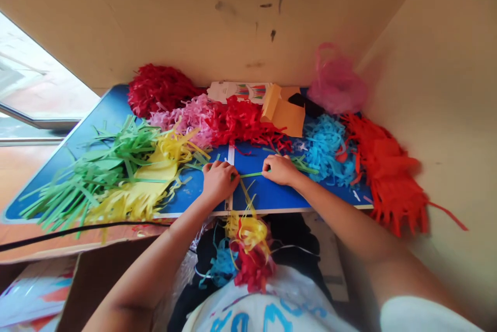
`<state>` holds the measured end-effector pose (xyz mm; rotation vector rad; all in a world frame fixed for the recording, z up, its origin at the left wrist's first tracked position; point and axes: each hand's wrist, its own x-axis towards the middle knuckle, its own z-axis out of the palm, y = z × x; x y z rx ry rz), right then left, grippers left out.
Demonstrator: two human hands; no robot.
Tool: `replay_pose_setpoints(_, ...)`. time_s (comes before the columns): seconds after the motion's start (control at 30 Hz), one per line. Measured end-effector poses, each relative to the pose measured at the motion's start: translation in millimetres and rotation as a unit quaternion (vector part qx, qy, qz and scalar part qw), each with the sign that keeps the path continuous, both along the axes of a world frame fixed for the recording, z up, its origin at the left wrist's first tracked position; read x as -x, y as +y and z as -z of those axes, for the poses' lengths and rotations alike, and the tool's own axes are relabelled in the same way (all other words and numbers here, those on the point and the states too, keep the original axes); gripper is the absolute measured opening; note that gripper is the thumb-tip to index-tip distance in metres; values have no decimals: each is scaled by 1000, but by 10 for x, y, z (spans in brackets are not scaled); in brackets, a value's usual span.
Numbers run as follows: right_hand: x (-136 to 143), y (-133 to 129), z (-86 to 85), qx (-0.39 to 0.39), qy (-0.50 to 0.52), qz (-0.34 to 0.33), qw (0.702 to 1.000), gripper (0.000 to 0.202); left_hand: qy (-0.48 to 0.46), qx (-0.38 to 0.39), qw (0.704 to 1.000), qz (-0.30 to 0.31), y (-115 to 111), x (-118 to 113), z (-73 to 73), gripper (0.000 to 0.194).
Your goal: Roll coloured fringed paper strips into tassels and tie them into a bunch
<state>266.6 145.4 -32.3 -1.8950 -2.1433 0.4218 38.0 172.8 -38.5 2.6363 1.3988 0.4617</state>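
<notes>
Strip [251,174]: 1, green, narrow; over the front part of the tabletop [267,197], spanning the gap between the 2 hands; looks straight, close to taut
Left hand [219,182]: knuckles up, fingers narrow, holding the strip's left part near the thumb; exact contact partly hidden
Right hand [280,169]: fingers curled in, pinching the strip's right part at the thumb
Handling: material judged thin and easy to tear; light, even pull advised, both pinches level, no twist
Span: short gap between pinches; good for control, best not pulled wider by force
Yellow tuft [250,231]: 1, at the tabletop's front edge, strands reaching up toward the strip; possible snag, worth holding clear
Red tuft [254,265]: 1, just below the yellow tuft
Blue tuft [224,259]: 1, beside the red tuft
Green heap [116,153]: fringed, left side
Yellow heap [159,166]: fringed, between green heap and left hand
Pink heap [194,114]: behind the yellow heap
Blue heap [324,143]: shredded, beyond the right hand
Red fringe [394,171]: far right, overhanging the tabletop
Card [291,118]: orange, folded, toward the back
</notes>
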Motion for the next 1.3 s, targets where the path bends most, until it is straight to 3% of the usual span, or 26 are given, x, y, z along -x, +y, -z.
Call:
replay_pose_setpoints(0.1,-1,-45,-38,-26,-21,-36,999,9,2,-22,998,55,-25,-28,-54,21)
replay_pose_setpoints(0.23,0,-145,-33,-133,-96,-151,975,17,5,-41,990,135,-83,-55,-55,34)
replay_pose_setpoints(0.33,21,-129,34,-177,-133,-193,956,27,-8,-57,990,130,-77,-121,-1,28)
replay_pose_setpoints(0.47,81,-98,20,-189,-152,-184,952,28,0,-82,990,118,-37,-207,-26,26)
replay_pose_setpoints(0.57,133,-338,-256,-201,-110,-166,959,23,-30,-122,986,113,-176,-133,-225,23)
replay_pose_setpoints(0.67,174,-800,-674,-181,33,-140,973,17,-98,-161,974,128,-534,52,-516,22)
replay_pose_setpoints(0.73,198,-1057,-880,-116,154,-106,975,23,-125,-178,958,185,-794,158,-701,24)
replay_pose_setpoints(0.8,224,-1185,-937,23,306,-104,946,36,-137,-191,943,237,-991,205,-842,25)
replay_pose_setpoints(0.87,260,-1220,-844,160,448,-96,874,47,-149,-201,933,258,-1110,192,-919,22)
replay_pose_setpoints(0.93,313,-1242,-682,224,550,-64,802,49,-166,-209,927,262,-1178,152,-938,19)
replay_pose_setpoints(1.0,381,-1299,-547,220,618,-27,754,46,-196,-208,924,256,-1228,112,-922,16)
replay_pose_setpoints(1.1,479,-1439,-480,175,676,6,715,40,-262,-162,926,219,-1306,57,-876,9)
replay_pose_setpoints(1.3,550,-1606,-432,34,695,72,715,24,-379,-34,912,151,-1455,-93,-745,11)
